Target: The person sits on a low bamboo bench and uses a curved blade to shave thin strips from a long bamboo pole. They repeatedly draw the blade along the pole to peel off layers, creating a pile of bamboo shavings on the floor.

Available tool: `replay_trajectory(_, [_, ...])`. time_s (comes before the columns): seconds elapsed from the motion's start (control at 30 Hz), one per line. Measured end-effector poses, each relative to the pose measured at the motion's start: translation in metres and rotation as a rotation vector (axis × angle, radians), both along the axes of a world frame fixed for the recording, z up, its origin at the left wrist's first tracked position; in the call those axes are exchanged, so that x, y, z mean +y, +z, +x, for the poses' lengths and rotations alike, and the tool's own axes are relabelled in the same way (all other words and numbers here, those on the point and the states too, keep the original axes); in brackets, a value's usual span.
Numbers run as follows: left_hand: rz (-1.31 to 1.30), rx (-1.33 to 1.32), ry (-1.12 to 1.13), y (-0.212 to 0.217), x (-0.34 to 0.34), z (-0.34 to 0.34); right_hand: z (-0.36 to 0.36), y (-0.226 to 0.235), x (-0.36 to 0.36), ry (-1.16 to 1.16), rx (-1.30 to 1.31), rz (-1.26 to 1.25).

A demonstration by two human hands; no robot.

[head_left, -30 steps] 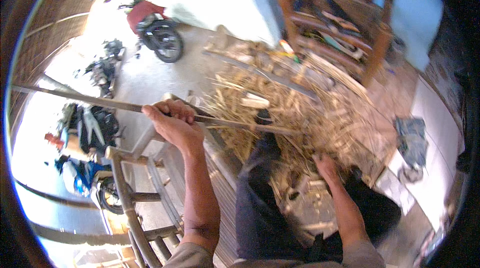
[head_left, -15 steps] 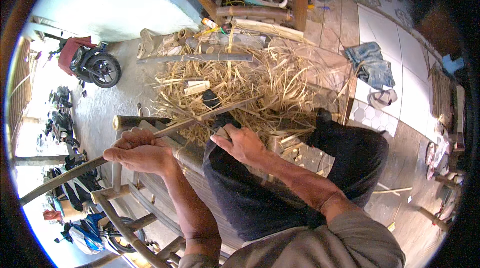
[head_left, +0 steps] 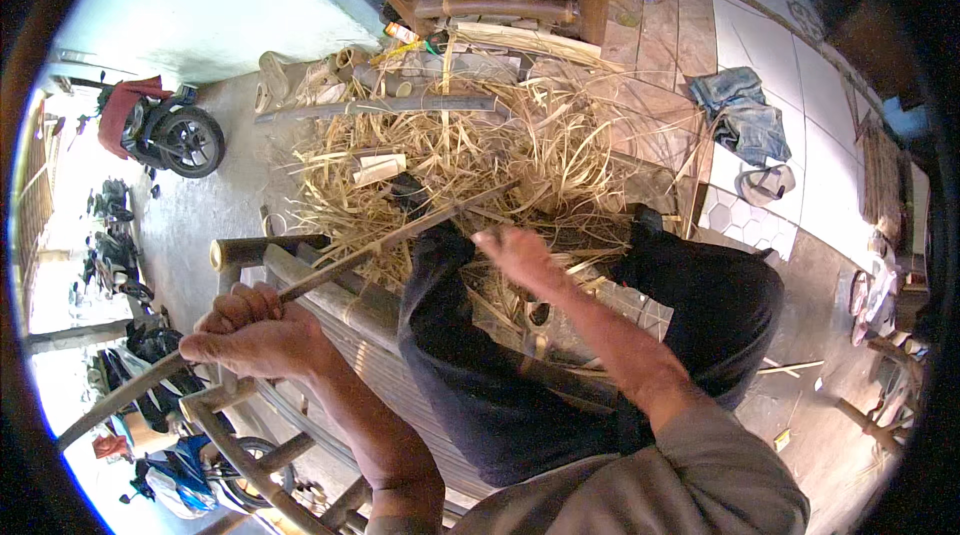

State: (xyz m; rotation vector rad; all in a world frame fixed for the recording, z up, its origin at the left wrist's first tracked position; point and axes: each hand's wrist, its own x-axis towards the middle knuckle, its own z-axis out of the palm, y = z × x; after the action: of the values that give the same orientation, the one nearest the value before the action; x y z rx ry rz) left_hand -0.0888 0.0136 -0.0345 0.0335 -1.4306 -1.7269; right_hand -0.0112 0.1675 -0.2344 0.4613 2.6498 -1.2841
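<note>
A long, narrow bamboo strip [head_left: 335, 269] slants from the lower left up to the middle, passing over my dark-trousered left knee. My left hand [head_left: 258, 331] is wrapped round it at mid-length. To the right, my right hand [head_left: 522, 260] is closed and a little blurred, close to the strip's far end. A thin dark knife [head_left: 463, 219] juts from its fingers toward the strip; its handle is hidden in the fist, and I cannot tell whether the blade touches the bamboo.
Pale bamboo shavings [head_left: 560, 140] are heaped beyond my knees. A bamboo bench [head_left: 355, 360] lies under my left arm, beside a cut bamboo pole [head_left: 262, 251]. A rack of tools [head_left: 500, 7] stands at the back. Jeans [head_left: 740, 113] lie right; a motorcycle [head_left: 170, 133] stands left.
My right hand has moved right and up along the strip, toward its far end, with the knife. My left hand has shifted slightly left and down, still holding the strip.
</note>
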Motion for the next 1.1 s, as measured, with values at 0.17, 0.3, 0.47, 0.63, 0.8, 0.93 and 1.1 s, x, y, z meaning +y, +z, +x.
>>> replay_trajectory(0.17, [-0.023,-0.02,-0.024,-0.004,-0.004,-0.015,0.013,-0.036,-0.013,0.239,0.348,-0.315])
replay_trajectory(0.3, [-0.024,-0.042,0.012,-0.003,-0.01,-0.029,-0.002,-0.097,0.003,0.106,0.1,0.104])
replay_trajectory(0.47, [0.016,-0.034,0.117,-0.007,-0.022,-0.049,0.006,-0.182,0.025,0.101,0.212,0.266])
replay_trajectory(0.63, [-0.094,-0.042,0.007,-0.012,-0.038,-0.063,0.002,-0.24,0.04,-0.225,-0.167,-0.12])
replay_trajectory(0.8, [-0.028,-0.09,0.032,-0.012,-0.046,-0.067,0.026,-0.286,0.078,-0.218,-0.094,-0.01])
replay_trajectory(0.93, [0.018,-0.129,0.099,-0.01,-0.039,-0.064,0.036,-0.283,0.082,-0.17,-0.191,0.11])
replay_trajectory(1.1, [0.037,-0.001,-0.183,0.022,-0.041,-0.04,0.042,-0.238,0.07,-0.174,-0.102,-0.026])
